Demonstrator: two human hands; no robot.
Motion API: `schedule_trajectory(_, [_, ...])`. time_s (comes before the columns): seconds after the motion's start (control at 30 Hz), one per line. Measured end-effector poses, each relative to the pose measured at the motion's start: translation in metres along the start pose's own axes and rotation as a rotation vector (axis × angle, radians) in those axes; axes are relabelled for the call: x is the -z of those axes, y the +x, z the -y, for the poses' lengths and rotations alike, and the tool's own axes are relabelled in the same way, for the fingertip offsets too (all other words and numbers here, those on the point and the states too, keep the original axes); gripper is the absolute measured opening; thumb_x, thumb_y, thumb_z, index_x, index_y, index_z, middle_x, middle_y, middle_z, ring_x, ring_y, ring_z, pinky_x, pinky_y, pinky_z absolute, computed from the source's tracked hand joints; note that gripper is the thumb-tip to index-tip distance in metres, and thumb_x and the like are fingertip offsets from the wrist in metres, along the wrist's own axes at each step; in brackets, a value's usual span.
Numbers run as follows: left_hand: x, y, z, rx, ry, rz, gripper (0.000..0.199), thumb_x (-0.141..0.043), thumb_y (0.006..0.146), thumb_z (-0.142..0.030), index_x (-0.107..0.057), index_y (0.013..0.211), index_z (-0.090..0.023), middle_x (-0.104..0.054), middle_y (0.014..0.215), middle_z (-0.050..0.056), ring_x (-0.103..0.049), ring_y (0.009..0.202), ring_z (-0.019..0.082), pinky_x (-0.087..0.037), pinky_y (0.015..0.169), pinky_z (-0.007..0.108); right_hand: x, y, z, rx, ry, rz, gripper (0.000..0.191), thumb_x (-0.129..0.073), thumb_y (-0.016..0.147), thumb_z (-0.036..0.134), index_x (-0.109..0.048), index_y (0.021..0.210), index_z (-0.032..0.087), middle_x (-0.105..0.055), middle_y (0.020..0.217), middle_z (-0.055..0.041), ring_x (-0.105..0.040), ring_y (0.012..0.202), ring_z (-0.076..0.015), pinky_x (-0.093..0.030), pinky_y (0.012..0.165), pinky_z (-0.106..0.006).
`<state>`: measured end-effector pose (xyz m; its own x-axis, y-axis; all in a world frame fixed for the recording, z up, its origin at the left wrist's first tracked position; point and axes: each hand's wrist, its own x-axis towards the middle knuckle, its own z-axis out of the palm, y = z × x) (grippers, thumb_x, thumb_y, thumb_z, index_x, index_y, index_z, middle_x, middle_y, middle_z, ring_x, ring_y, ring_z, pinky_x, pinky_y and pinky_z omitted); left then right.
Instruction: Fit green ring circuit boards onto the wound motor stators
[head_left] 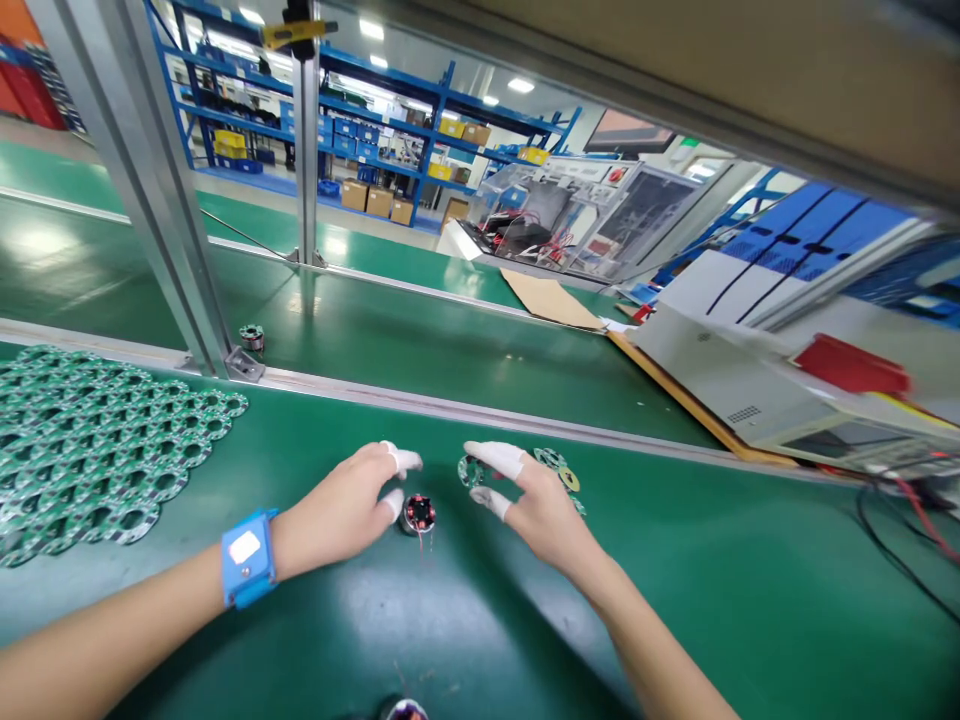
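Observation:
My left hand (358,500) is beside a small motor stator (418,514) with red windings and thin loose wires, standing on the green work surface. Its thumb and fingers, in white finger cots, are apart; the thumb is close to the stator's rim, and whether it touches cannot be told. A blue wrist strap (249,558) is round that wrist. To the right, my right hand (541,502), also in white finger cots, pinches a ring-shaped green circuit board (471,472) by its edges between index finger and thumb. More ring boards (551,459) lie partly hidden behind that hand.
A large panel of joined ring boards (97,440) covers the left side. Another stator (252,338) stands beyond the metal rail (420,402), near an upright post (161,200). One more round part (406,709) shows at the bottom edge. Cables (900,555) hang at right.

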<state>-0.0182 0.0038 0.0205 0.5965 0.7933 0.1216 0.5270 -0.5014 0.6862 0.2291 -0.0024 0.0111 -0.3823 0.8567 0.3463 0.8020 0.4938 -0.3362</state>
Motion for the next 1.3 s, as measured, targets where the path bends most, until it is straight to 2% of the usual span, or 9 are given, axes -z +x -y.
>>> schedule_trajectory(0.1, [0.000, 0.001, -0.013, 0.027, -0.077, -0.084, 0.018, -0.047, 0.085, -0.029, -0.060, 0.091, -0.018, -0.058, 0.088, 0.003, -0.051, 0.088, 0.018, -0.039, 0.080, 0.030, 0.000, -0.002, 0.032, 0.197, 0.100, -0.088, 0.049, -0.049, 0.082, 0.011, -0.045, 0.130, 0.025, -0.064, 0.107, -0.0073, -0.060, 0.097, -0.0191, -0.053, 0.080, -0.034])
schedule_trajectory(0.23, [-0.010, -0.001, -0.022, 0.052, -0.221, -0.003, 0.029, -0.045, 0.085, -0.028, -0.049, 0.059, -0.016, -0.050, 0.065, -0.002, -0.046, 0.066, 0.012, -0.036, 0.063, 0.024, -0.004, -0.007, 0.056, 0.332, 0.158, -0.152, 0.054, -0.048, 0.084, 0.008, -0.038, 0.134, 0.025, -0.063, 0.109, -0.0081, -0.058, 0.099, -0.0191, -0.053, 0.080, -0.033])
schedule_trajectory(0.4, [-0.015, 0.000, -0.023, 0.094, -0.392, -0.022, 0.030, -0.044, 0.085, -0.027, -0.046, 0.057, -0.015, -0.047, 0.061, -0.003, -0.043, 0.061, 0.010, -0.033, 0.057, 0.023, -0.006, -0.012, 0.060, 0.196, 0.131, -0.202, 0.043, -0.061, 0.081, 0.030, -0.050, 0.122, 0.022, -0.065, 0.099, -0.0095, -0.063, 0.087, -0.0211, -0.055, 0.074, -0.035])
schedule_trajectory(0.53, [-0.018, 0.005, -0.014, 0.033, -0.313, -0.081, 0.028, -0.043, 0.087, -0.033, -0.056, 0.069, -0.016, -0.055, 0.072, 0.000, -0.050, 0.073, 0.013, -0.039, 0.069, 0.025, -0.002, -0.008, 0.048, 0.044, 0.164, -0.210, 0.029, -0.062, 0.078, 0.031, -0.060, 0.106, 0.022, -0.068, 0.093, -0.0085, -0.064, 0.079, -0.0210, -0.056, 0.068, -0.035])
schedule_trajectory(0.6, [-0.023, 0.007, -0.007, 0.068, -0.114, -0.139, 0.025, -0.056, 0.079, -0.042, -0.059, 0.082, -0.017, -0.057, 0.084, 0.003, -0.050, 0.084, 0.018, -0.040, 0.077, 0.030, -0.002, -0.003, 0.037, -0.145, 0.280, -0.160, 0.032, -0.064, 0.074, 0.034, -0.062, 0.103, 0.020, -0.067, 0.092, -0.0082, -0.064, 0.070, -0.0194, -0.056, 0.062, -0.034])
schedule_trajectory(0.7, [-0.032, 0.006, 0.001, 0.117, 0.155, -0.072, 0.045, -0.074, 0.059, -0.046, -0.059, 0.090, -0.017, -0.055, 0.091, 0.005, -0.048, 0.088, 0.023, -0.040, 0.077, 0.035, -0.007, 0.004, 0.019, -0.373, 0.515, -0.020, 0.037, -0.067, 0.068, 0.038, -0.064, 0.097, 0.016, -0.067, 0.086, -0.0081, -0.064, 0.067, -0.0185, -0.056, 0.061, -0.033])
schedule_trajectory(0.93, [-0.036, 0.004, 0.007, 0.101, 0.260, 0.004, 0.042, -0.076, 0.060, -0.045, -0.060, 0.089, -0.018, -0.054, 0.090, 0.004, -0.047, 0.088, 0.023, -0.037, 0.073, 0.033, -0.028, 0.006, 0.016, -0.383, 0.880, 0.219, 0.040, -0.071, 0.063, 0.035, -0.064, 0.096, 0.015, -0.067, 0.095, -0.0084, -0.064, 0.074, -0.0190, -0.054, 0.074, -0.036])
schedule_trajectory(1.13, [-0.035, 0.005, 0.009, 0.095, 0.190, -0.002, 0.035, -0.076, 0.061, -0.041, -0.061, 0.083, -0.018, -0.056, 0.089, 0.003, -0.047, 0.087, 0.021, -0.035, 0.071, 0.031, -0.032, 0.000, 0.036, -0.080, 0.525, 0.118, 0.032, -0.069, 0.068, 0.026, -0.064, 0.098, 0.018, -0.066, 0.102, -0.0092, -0.060, 0.095, -0.0229, -0.050, 0.083, -0.038])
schedule_trajectory(1.3, [-0.036, 0.005, 0.006, 0.106, 0.204, -0.018, 0.030, -0.070, 0.067, -0.044, -0.061, 0.077, -0.018, -0.057, 0.086, 0.002, -0.047, 0.085, 0.020, -0.033, 0.069, 0.031, -0.033, -0.007, 0.043, -0.043, 0.276, 0.072, 0.030, -0.065, 0.073, 0.022, -0.063, 0.103, 0.021, -0.067, 0.101, -0.0087, -0.059, 0.095, -0.0240, -0.050, 0.081, -0.040])
